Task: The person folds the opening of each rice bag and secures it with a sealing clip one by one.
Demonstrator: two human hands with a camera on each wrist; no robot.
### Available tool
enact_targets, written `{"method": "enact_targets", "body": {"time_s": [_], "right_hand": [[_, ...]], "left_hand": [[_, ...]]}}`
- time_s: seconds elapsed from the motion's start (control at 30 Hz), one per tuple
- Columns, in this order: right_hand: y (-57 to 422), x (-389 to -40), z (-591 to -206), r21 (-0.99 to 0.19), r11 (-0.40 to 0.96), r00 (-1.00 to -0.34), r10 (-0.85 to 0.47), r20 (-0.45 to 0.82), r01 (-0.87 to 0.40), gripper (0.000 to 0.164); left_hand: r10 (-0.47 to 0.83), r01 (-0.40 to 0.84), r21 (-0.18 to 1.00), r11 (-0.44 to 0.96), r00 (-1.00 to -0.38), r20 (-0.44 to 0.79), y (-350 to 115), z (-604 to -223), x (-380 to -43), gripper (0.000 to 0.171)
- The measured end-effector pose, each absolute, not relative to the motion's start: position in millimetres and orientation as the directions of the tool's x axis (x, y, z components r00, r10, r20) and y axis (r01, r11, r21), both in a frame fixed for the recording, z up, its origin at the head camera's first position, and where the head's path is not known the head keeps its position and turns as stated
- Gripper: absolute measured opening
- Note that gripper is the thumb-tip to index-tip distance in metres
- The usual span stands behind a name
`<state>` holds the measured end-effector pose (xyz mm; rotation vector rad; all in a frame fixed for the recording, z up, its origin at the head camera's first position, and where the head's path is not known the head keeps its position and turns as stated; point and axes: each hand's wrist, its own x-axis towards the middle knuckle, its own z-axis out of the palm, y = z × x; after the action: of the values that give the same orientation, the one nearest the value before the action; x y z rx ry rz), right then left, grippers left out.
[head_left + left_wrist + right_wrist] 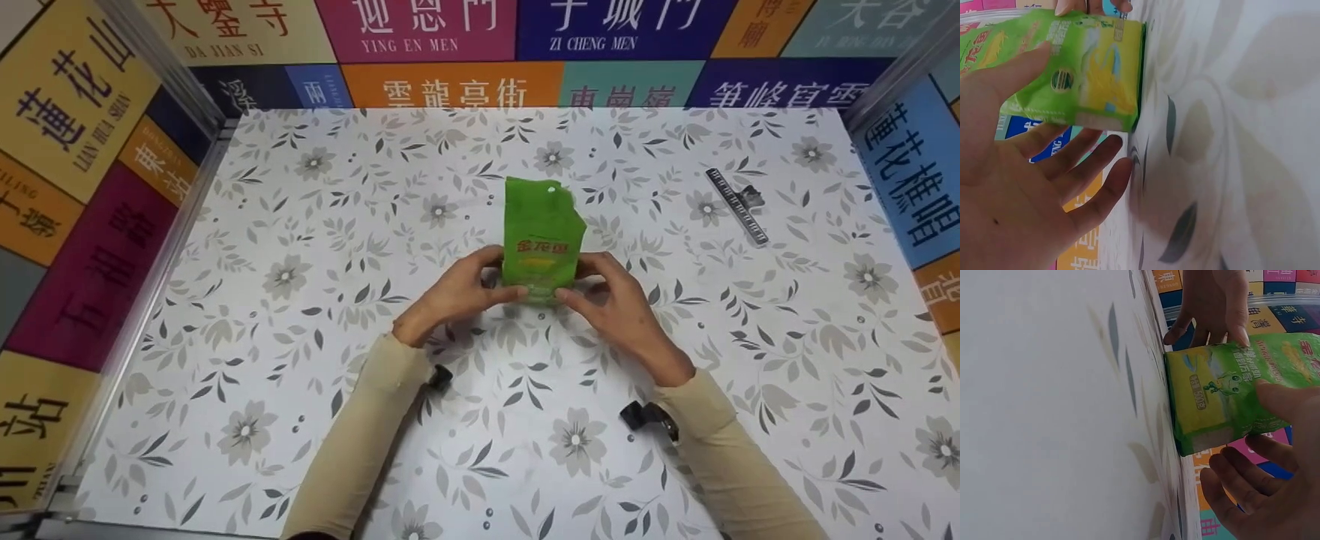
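A green plastic food packet (541,217) with red lettering stands upright on the table, its bottom end at the surface. My left hand (459,291) holds its left side, thumb across the front and fingers reaching behind. On the opposite side, my right hand (619,306) grips it the same way. The left wrist view shows the packet (1109,73) with a yellow panel low on its front. A frog cartoon and a 500-gram marking appear on the packet (1202,394) in the right wrist view.
A black strip (737,206) with pale markings and a small dark piece at its side lies at the right. The table (360,465) has a grey flower pattern. Colourful lettered panels (450,82) wall in its back and sides.
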<state>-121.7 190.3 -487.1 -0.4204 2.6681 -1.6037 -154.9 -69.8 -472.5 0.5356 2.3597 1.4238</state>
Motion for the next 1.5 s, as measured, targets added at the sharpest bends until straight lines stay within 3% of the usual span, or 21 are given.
{"method": "enact_targets", "body": {"time_s": [0.27, 0.67, 0.9, 1.13, 1.5], "right_hand": [[187, -121, -482, -0.863, 0.426, -0.957, -0.208, 0.201, -0.274, 0.045], [186, -120, -476, -0.845, 0.393, -0.931, -0.159, 0.328, -0.364, 0.029], [184, -122, -475, -0.796, 0.388, -0.883, -0.147, 0.445, -0.466, 0.024], [180, -121, -474, -0.757, 0.368, -0.832, -0.099, 0.546, -0.54, 0.022], [177, -121, -470, -0.747, 0.365, -0.814, -0.056, 0.577, -0.555, 0.021]], "left_hand": [[0.43, 0.136, 0.931, 0.339, -0.903, -0.025, -57, -464, -155, 0.065], [0.354, 0.141, 0.983, 0.116, -0.931, 0.091, -42, -453, -159, 0.047], [0.3, 0.185, 0.98, 0.07, -0.941, 0.156, -36, -444, -160, 0.039], [0.283, 0.193, 0.981, 0.014, -0.942, 0.182, -33, -440, -160, 0.03], [0.287, 0.142, 0.988, -0.063, -0.945, 0.154, -31, -436, -165, 0.028]]}}
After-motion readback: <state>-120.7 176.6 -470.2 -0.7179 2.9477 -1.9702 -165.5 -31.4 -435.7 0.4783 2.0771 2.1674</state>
